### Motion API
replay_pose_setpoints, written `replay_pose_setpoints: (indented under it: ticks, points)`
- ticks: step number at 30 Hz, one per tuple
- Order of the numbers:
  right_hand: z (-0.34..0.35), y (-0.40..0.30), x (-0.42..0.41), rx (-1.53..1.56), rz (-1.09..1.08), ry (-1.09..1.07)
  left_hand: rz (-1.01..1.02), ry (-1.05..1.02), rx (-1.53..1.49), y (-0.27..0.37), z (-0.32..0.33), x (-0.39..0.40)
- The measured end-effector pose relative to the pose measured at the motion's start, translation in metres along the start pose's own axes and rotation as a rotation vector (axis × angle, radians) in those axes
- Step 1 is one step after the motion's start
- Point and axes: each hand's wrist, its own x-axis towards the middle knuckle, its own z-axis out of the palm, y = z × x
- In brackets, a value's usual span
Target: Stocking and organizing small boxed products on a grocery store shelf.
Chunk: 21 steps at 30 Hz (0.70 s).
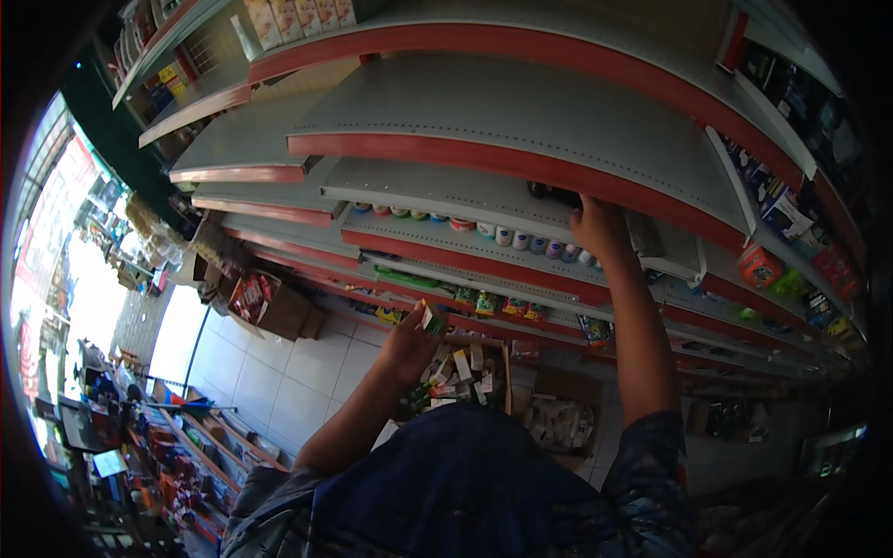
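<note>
My left hand (408, 349) holds a small green and white box (434, 319) above an open cardboard box (508, 376) filled with small cartons and tubes. My right hand (598, 227) reaches onto a metal shelf (432, 188) at the right of centre, its fingers at a dark object (554, 193) partly hidden beneath the shelf above. Whether those fingers grip it cannot be made out. One level lower, a row of roll-on bottles (520, 240) stands behind the shelf edge.
Red-edged shelves (446, 146) span the front. A second cardboard box (593, 432) with small packages stands on the tiled floor near me. Another carton (279, 307) with red packets is at the left. A stocked rack (209, 446) stands lower left; hanging goods (760, 265) are at the right.
</note>
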Motion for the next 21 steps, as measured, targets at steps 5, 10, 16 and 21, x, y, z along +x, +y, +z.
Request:
replay_pose_setpoints:
  ticks: [5,10,16,21]
  points:
    - [0.017,-0.014,0.017,-0.119,-0.059,0.048,0.001,-0.031,-0.07,0.01,0.01,-0.005]
    - [0.011,-0.045,-0.022,0.062,0.143,0.005,0.097,-0.008,-0.023,0.023,0.02,-0.016]
    - [-0.039,-0.151,-0.144,0.793,-0.012,-0.307,0.159,0.027,-0.048,0.031,0.002,-0.007]
    - [-0.025,-0.171,-0.187,0.916,0.012,-0.314,0.133,-0.037,0.017,0.027,0.0,0.004]
